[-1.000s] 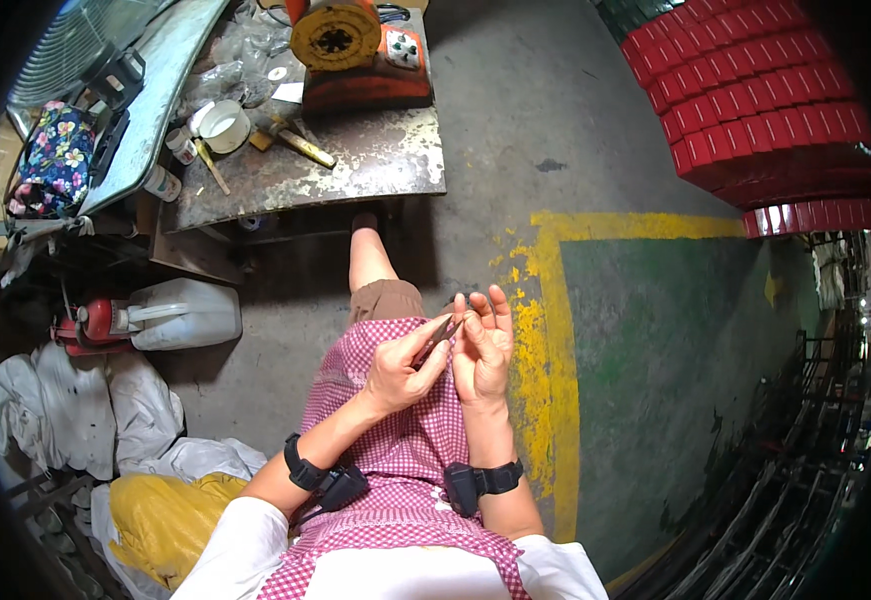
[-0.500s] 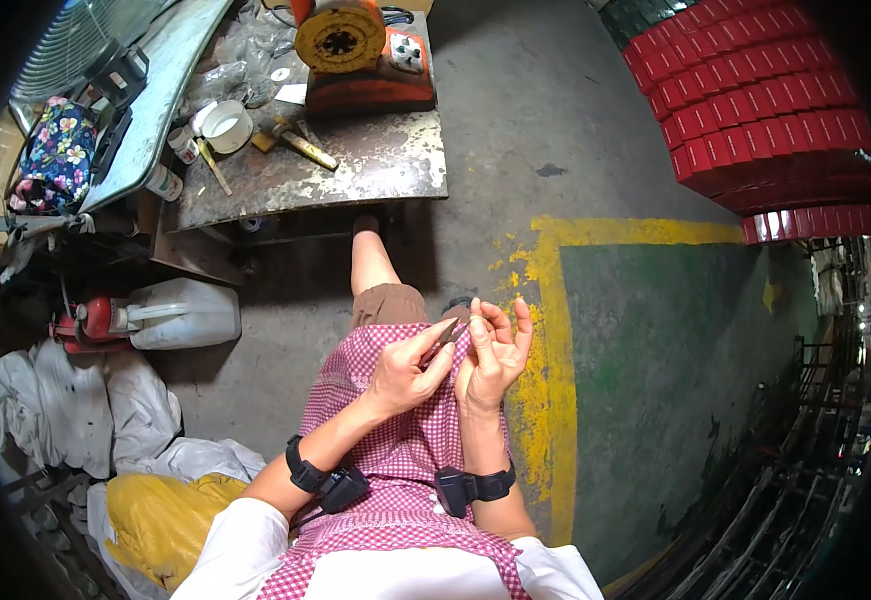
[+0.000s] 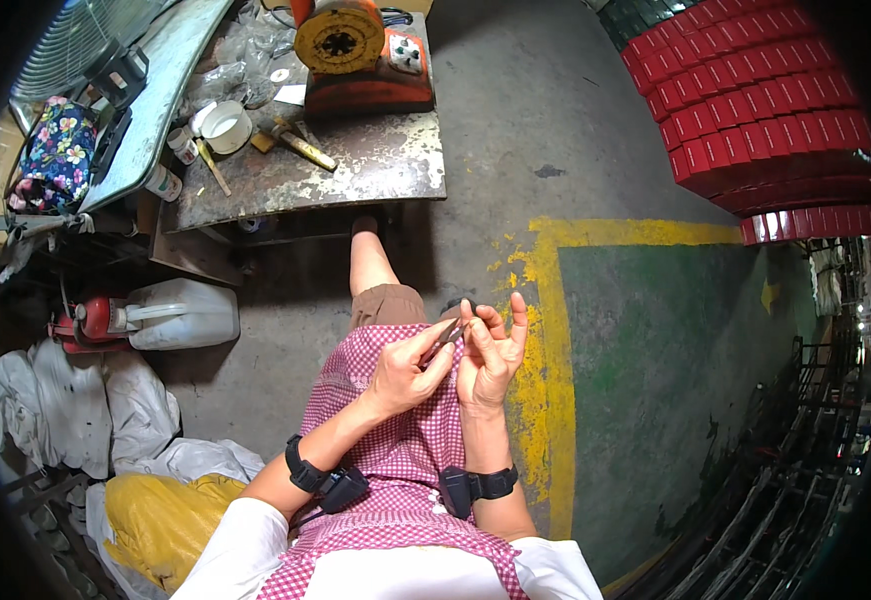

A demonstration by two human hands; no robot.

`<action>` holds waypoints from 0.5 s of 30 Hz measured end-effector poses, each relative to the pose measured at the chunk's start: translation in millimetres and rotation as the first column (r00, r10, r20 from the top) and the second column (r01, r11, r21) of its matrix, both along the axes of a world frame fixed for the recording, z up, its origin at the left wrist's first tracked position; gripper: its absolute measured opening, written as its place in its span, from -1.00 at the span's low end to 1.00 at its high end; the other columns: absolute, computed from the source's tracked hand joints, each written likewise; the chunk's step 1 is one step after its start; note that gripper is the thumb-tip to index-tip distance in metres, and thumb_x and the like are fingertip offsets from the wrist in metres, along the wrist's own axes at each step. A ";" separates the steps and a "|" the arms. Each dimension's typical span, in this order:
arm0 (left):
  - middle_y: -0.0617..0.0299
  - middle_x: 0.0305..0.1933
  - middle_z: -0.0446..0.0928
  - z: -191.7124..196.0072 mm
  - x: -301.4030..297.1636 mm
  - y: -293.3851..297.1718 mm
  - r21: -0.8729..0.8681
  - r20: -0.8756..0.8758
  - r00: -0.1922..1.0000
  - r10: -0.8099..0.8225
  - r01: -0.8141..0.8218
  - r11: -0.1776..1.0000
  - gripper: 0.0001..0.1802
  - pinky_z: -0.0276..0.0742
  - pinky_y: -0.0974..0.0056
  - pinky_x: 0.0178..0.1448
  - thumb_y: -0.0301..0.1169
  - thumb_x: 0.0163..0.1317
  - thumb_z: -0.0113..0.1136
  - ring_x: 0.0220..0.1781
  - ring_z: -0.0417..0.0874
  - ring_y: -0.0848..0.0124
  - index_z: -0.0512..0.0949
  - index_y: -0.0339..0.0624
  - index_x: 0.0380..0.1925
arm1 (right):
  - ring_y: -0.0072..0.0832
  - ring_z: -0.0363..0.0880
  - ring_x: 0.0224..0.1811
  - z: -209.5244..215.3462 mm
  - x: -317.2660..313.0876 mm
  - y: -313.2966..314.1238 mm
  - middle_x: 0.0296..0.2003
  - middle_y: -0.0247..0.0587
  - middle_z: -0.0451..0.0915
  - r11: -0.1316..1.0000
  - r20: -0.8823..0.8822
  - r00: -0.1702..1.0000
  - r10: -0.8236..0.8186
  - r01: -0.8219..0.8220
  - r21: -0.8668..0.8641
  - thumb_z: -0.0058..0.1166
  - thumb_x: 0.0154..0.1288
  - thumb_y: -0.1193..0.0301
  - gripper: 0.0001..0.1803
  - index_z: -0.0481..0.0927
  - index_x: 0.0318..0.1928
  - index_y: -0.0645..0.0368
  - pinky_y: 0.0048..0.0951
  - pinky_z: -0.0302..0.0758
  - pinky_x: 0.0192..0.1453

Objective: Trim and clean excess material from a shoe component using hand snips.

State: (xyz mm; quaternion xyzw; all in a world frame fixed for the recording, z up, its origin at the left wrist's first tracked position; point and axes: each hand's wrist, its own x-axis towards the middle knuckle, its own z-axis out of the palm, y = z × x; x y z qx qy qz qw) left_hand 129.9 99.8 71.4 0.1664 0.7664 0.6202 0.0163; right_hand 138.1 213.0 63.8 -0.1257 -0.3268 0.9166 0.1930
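My left hand [image 3: 405,374] is closed, with thumb and fingers pinching a small dark pointed tool [image 3: 446,338] above my lap. The tool's exact kind is too small to make out. Close beside its tip is my right hand [image 3: 490,365], palm partly turned up. Its thumb and forefinger come together near that tip, while the other fingers stand raised. Whatever lies between them is too small to name. Below both hands spreads the red-and-white checked apron [image 3: 405,440] over my legs.
Ahead stands a worn table [image 3: 385,165] bearing an orange machine [image 3: 370,90], a white tub [image 3: 226,126] and brushes [image 3: 305,150]. A white jerrycan [image 3: 185,313] and a yellow sack [image 3: 160,525] are at left. Red boxes [image 3: 755,110] are stacked far right; dark metal racks [image 3: 785,520] stand near right.
My right hand has shifted slightly left, closer to the dark tool, and its fingers have tilted a little. My left hand stays nearly where it was, still pinching the tool.
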 end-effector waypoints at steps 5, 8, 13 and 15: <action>0.27 -0.62 0.51 2.1 -0.3 1.5 0.015 -0.022 1.000 0.009 -0.008 1.000 -0.65 0.36 0.50 -0.55 -0.52 0.15 0.10 -0.60 0.51 0.62 0.47 -0.31 -0.02 | -0.31 0.54 -0.07 -6.2 0.1 2.7 -0.20 -0.02 0.52 1.000 -0.059 0.998 0.007 -0.008 -0.029 -0.01 0.13 0.75 -0.36 0.16 0.22 0.13 -0.32 0.44 0.17; 0.27 -0.61 0.51 1.8 -0.1 1.1 0.021 -0.022 1.000 0.011 -0.010 1.000 -0.65 0.36 0.50 -0.55 -0.52 0.15 0.10 -0.60 0.51 0.62 0.48 -0.30 -0.02 | -0.32 0.54 -0.07 -4.9 0.0 2.2 -0.20 -0.02 0.53 0.999 -0.052 0.998 0.018 -0.020 -0.037 -0.02 0.12 0.76 -0.36 0.16 0.22 0.13 -0.30 0.43 0.18; 0.27 -0.60 0.52 2.2 -0.1 1.3 0.016 -0.005 1.000 0.004 -0.004 1.000 -0.64 0.36 0.50 -0.54 -0.52 0.15 0.10 -0.59 0.52 0.62 0.47 -0.30 -0.01 | -0.36 0.54 -0.09 -6.2 -0.4 3.0 -0.21 -0.03 0.53 0.999 -0.056 0.998 0.021 -0.023 -0.042 -0.01 0.11 0.76 -0.35 0.16 0.21 0.14 -0.28 0.41 0.20; 0.26 -0.58 0.53 1.2 0.0 1.2 0.013 -0.004 1.000 0.003 -0.003 1.000 -0.64 0.37 0.50 -0.54 -0.52 0.15 0.10 -0.59 0.52 0.62 0.47 -0.31 -0.01 | -0.38 0.54 -0.10 -7.3 -0.4 3.1 -0.21 -0.04 0.53 0.999 -0.061 0.998 0.024 -0.026 -0.044 -0.01 0.11 0.76 -0.35 0.16 0.21 0.13 -0.27 0.40 0.21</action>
